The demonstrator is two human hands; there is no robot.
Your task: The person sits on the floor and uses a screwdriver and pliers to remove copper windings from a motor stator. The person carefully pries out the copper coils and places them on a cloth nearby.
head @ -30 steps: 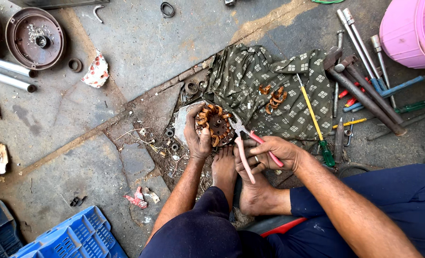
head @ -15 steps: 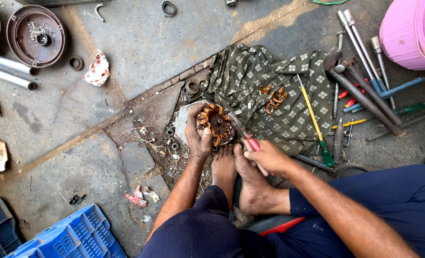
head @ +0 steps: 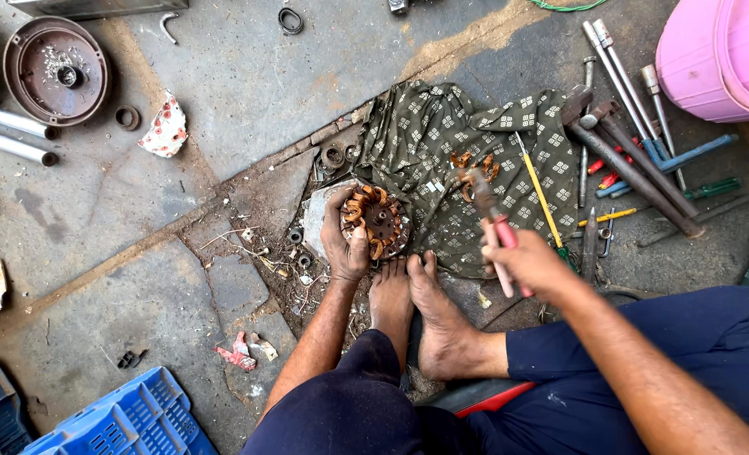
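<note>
A patterned green cloth (head: 475,160) lies spread on the concrete floor (head: 248,76), with a pink bucket (head: 720,50) at the far right. At the cloth's left edge sits the copper-wound motor core (head: 374,221), just beyond the bare feet (head: 416,312); the left hand (head: 343,244) clamps its fingers around the core's left side. The right hand (head: 530,263), well right of the core, grips red-handled pliers (head: 488,215) whose long axis points away up the cloth. A second ago the pliers touched the core; now they are drawn off rightward.
</note>
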